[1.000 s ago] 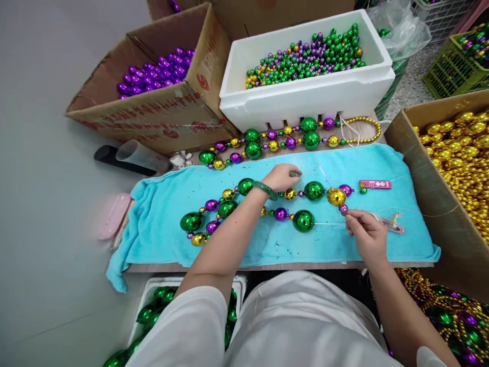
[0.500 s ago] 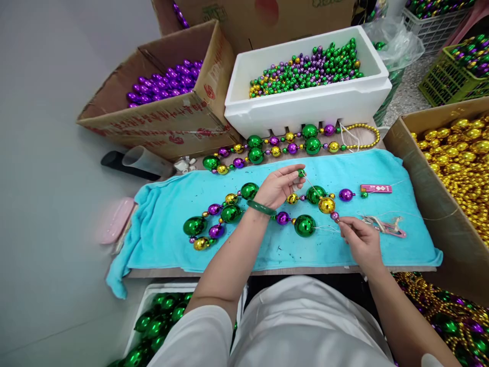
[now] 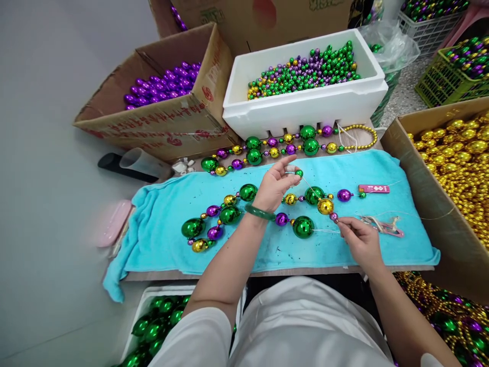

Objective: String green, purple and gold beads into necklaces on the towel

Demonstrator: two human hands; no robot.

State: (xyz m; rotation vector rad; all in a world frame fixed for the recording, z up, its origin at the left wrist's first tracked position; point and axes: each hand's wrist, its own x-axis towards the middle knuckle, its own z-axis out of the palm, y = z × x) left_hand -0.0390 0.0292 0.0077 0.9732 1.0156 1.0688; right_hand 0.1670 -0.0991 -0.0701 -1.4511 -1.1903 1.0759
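Observation:
My left hand (image 3: 278,184), with a green bangle (image 3: 260,212) at its wrist, pinches a small green bead (image 3: 299,174) between thumb and fingers, the index finger raised. A thin string runs from that bead down to a gold ball bead (image 3: 326,206) and a small light-purple bead (image 3: 333,217). At the lower end, my right hand (image 3: 361,243) is closed, thumb and finger on the string by the light-purple bead. Beneath the hands lies a beaded strand with a large green bead (image 3: 303,227), whose white string reaches toward my right hand. All this is over a blue towel (image 3: 160,204).
On the towel lie a purple bead (image 3: 344,195), a pink label (image 3: 373,188) and pink snips (image 3: 393,228). Another bead necklace (image 3: 310,147) lies behind. A carton (image 3: 153,120) of purple beads, a white foam box (image 3: 305,107) and a carton of gold beads (image 3: 458,148) stand around.
The index finger of my left hand has lifted away from the small green bead, which stays pinched. My right hand holds nearly the same place. The whole view has shifted slightly.

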